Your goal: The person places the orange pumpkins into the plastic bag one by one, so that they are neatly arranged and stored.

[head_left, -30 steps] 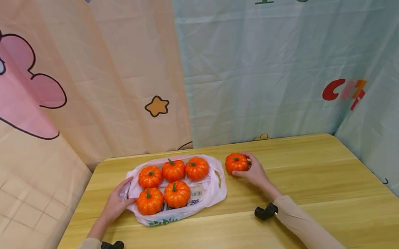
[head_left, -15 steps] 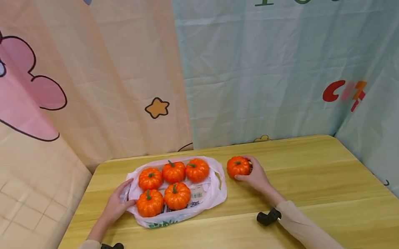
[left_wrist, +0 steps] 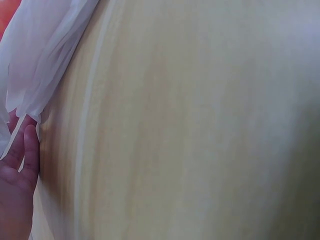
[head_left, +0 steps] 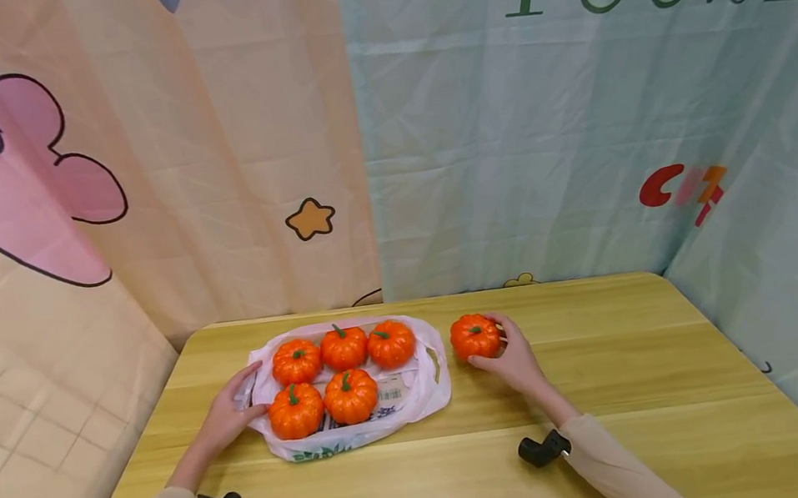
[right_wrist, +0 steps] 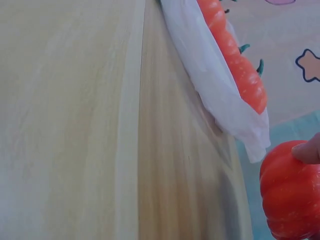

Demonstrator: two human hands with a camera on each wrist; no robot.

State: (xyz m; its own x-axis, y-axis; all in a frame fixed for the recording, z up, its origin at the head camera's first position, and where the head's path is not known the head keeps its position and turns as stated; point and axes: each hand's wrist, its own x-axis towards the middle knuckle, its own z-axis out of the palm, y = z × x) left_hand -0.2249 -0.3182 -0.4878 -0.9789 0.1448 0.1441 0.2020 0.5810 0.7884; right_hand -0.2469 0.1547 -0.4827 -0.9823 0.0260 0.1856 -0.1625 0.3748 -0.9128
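Observation:
In the head view, several small orange pumpkins (head_left: 350, 397) with green stems sit in two rows on a white plastic bag (head_left: 422, 397), spread open on the table. My left hand (head_left: 227, 410) holds the bag's left end, thumb in front and fingers behind. In the left wrist view, its fingers (left_wrist: 31, 150) are in among the bag's thin folds. Just right of the bag, my right hand (head_left: 515, 360) grips another pumpkin (head_left: 473, 337) from its right side, thumb toward me. The right wrist view shows this pumpkin (right_wrist: 287, 195) with a fingertip on it.
The wooden table (head_left: 371, 497) has its back edge close behind the bag. Printed cloth curtains (head_left: 506, 142) hang behind and at both sides. Black camera mounts (head_left: 544, 449) sit on both wrists. A barcode label (head_left: 391, 391) shows within the bag.
The right hand and its pumpkin have shifted very slightly toward me and right. The left hand stays on the bag. The whole head view has shifted a little.

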